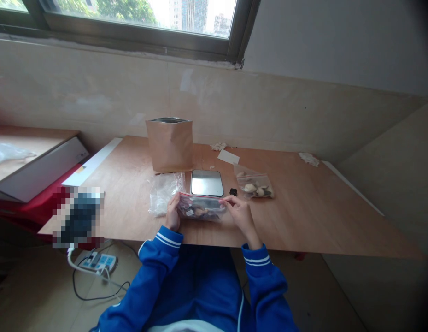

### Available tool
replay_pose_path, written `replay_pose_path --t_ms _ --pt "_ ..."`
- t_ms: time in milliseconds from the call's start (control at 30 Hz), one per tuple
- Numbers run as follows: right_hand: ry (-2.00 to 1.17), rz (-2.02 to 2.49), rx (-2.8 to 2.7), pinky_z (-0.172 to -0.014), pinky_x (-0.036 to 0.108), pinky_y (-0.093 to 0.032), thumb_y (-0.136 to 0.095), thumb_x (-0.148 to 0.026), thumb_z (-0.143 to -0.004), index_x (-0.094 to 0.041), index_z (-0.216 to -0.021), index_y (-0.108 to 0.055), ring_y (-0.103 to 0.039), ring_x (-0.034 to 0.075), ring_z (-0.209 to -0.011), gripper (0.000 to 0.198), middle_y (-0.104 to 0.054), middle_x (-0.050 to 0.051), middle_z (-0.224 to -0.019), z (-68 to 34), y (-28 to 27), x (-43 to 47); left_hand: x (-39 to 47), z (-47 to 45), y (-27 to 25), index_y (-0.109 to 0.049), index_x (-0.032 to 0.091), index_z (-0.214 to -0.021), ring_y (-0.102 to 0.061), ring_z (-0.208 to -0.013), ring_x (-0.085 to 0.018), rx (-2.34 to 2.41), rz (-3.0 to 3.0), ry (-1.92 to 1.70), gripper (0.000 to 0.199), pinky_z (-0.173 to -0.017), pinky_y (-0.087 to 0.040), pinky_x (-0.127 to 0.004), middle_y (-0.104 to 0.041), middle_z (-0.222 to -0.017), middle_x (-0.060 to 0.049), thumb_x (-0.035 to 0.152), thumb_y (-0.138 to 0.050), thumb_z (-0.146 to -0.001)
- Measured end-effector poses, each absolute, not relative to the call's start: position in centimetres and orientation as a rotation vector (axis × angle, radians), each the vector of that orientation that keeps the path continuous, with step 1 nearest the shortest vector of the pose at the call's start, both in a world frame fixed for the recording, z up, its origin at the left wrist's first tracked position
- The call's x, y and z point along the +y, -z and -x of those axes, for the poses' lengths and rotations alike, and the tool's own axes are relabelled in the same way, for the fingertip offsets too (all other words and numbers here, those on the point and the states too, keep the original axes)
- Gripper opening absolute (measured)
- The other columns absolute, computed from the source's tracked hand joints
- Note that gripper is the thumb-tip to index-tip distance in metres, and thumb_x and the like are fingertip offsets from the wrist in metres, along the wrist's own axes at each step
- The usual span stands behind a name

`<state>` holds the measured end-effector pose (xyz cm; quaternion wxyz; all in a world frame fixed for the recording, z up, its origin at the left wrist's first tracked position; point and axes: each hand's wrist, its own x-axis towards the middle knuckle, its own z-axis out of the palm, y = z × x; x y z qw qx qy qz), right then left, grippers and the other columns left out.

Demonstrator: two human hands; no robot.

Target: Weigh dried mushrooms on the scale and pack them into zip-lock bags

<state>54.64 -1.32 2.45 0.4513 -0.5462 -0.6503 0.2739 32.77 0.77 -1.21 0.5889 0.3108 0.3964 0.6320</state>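
Observation:
Between my two hands is a clear zip bag [202, 208] with a reddish strip along its top edge and dark and brown pieces inside. My left hand [172, 213] is closed on its left end. The fingers of my right hand [238, 211] pinch its upper right corner. Just beyond the bag lies a flat scale with a shiny plate [207, 182]. Crumpled clear plastic bags [164, 192] lie beside my left hand. A small black object [233, 192] sits past my right hand, near another clear bag [257, 184] holding pale, rounded pieces.
An opened brown paper pouch [170, 146] stands upright at the back of the wooden table [313, 207]. A white card [228, 157] and crumpled pale scraps [308, 159] lie toward the wall. A blurred-out dark object [80, 216] is at the left edge, above a power strip [98, 262].

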Motion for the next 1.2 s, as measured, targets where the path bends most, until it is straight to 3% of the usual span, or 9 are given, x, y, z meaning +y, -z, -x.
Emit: replay_pose_path --t_ms 333,500,633,767,833,900,1000,1067,1200 --pt "-0.938 1.223 -1.236 -0.076 0.035 -0.056 -0.053 -0.064 -0.086 -0.018 -0.086 -0.063 -0.07 0.021 -0.08 0.047 -0.075 0.01 -0.085 -52.0 0.2 -2.7 0.7 -33.7 0.8 -0.074 0.014 -0.091 -0.059 -0.063 -0.014 0.856 -0.82 -1.396 0.048 -0.065 -0.047 -0.027 -0.069 -0.071 -0.006 0.058 -0.057 -0.083" --pt "-0.717 1.4 -1.064 -0.057 0.03 -0.051 -0.042 -0.073 -0.085 -0.02 -0.07 -0.056 -0.061 0.018 -0.057 0.057 -0.071 0.009 -0.069 -54.3 0.1 -2.2 0.3 -33.4 0.3 -0.071 0.015 -0.095 -0.059 -0.067 -0.016 0.759 -0.86 -1.321 0.049 -0.065 -0.046 -0.029 -0.069 -0.079 -0.008 0.06 -0.055 -0.082" --pt "-0.475 1.549 -1.055 -0.051 0.029 -0.045 -0.044 -0.078 -0.078 -0.02 -0.076 -0.059 -0.055 0.018 -0.052 0.061 -0.063 0.005 -0.058 -61.5 -1.0 -0.3 0.2 -32.9 0.2 -0.067 0.017 -0.087 -0.056 -0.065 -0.014 0.813 -0.869 -1.319 0.041 -0.06 -0.042 -0.026 -0.065 -0.077 -0.005 0.056 -0.056 -0.081" --pt "-0.377 1.746 -1.158 -0.053 0.03 -0.043 -0.039 -0.068 -0.085 -0.018 -0.079 -0.059 -0.052 0.017 -0.049 0.054 -0.057 0.002 -0.054 -68.7 -1.7 2.0 0.2 -32.8 0.4 -0.064 0.018 -0.08 -0.053 -0.061 -0.013 0.844 -0.918 -1.332 0.033 -0.056 -0.038 -0.024 -0.061 -0.071 -0.003 0.051 -0.06 -0.079" --pt "-0.317 1.888 -1.172 -0.06 0.033 -0.046 -0.041 -0.056 -0.089 -0.016 -0.083 -0.059 -0.057 0.02 -0.058 0.045 -0.061 0.006 -0.061 -70.7 -1.6 2.6 0.2 -32.8 0.6 -0.064 0.017 -0.077 -0.053 -0.061 -0.013 0.839 -0.964 -1.337 0.033 -0.057 -0.038 -0.024 -0.061 -0.069 -0.003 0.05 -0.06 -0.08" --pt "-0.193 1.998 -1.126 -0.072 0.04 -0.047 -0.047 -0.043 -0.087 -0.01 -0.099 -0.059 -0.062 0.026 -0.078 0.037 -0.066 0.016 -0.083 -71.2 -1.1 2.7 0.2 -32.8 0.8 -0.065 0.017 -0.076 -0.053 -0.061 -0.013 0.826 -1.003 -1.332 0.033 -0.058 -0.039 -0.025 -0.061 -0.068 -0.003 0.05 -0.06 -0.08" --pt "0.146 2.093 -1.081 -0.09 0.051 -0.042 -0.052 -0.028 -0.081 -0.003 -0.122 -0.051 -0.052 0.037 -0.111 0.049 -0.056 0.029 -0.118 -69.5 0.0 2.1 0.2 -32.8 1.1 -0.066 0.017 -0.077 -0.054 -0.061 -0.013 0.816 -1.037 -1.322 0.033 -0.059 -0.04 -0.025 -0.062 -0.068 -0.003 0.049 -0.061 -0.082" --pt "0.316 2.069 -1.174 -0.097 0.053 -0.037 -0.049 -0.025 -0.082 -0.004 -0.129 -0.048 -0.045 0.038 -0.122 0.051 -0.05 0.028 -0.129 -67.5 0.8 1.5 0.2 -32.8 1.2 -0.067 0.017 -0.077 -0.054 -0.061 -0.013 0.819 -1.041 -1.321 0.033 -0.058 -0.04 -0.025 -0.062 -0.068 -0.003 0.048 -0.061 -0.083" --pt "0.326 2.036 -1.398 -0.1 0.053 -0.036 -0.04 -0.03 -0.091 -0.011 -0.135 -0.049 -0.043 0.036 -0.126 0.048 -0.043 0.024 -0.141 -63.7 2.6 1.4 0.2 -32.8 1.1 -0.067 0.017 -0.077 -0.054 -0.061 -0.013 0.823 -1.038 -1.312 0.032 -0.058 -0.039 -0.025 -0.062 -0.067 -0.003 0.048 -0.062 -0.083"
